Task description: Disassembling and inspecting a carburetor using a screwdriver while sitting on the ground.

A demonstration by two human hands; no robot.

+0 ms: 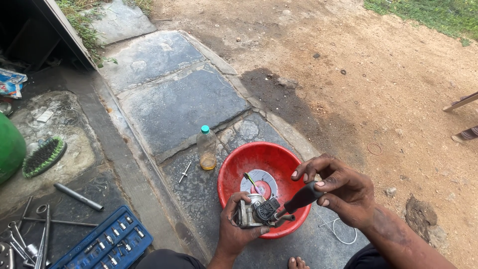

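While my left hand grips the small metal motor part, I watch from afar.
My right hand is closed round a black-handled screwdriver, tip at the part, above the red basin; a plastic bottle stands beside.

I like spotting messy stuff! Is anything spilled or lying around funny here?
Yes. A dark stain spreads over the dirt beside the stone slabs, like something spilled. A small bolt lies loose near the plastic bottle, and wrenches are scattered outside the blue tool case.
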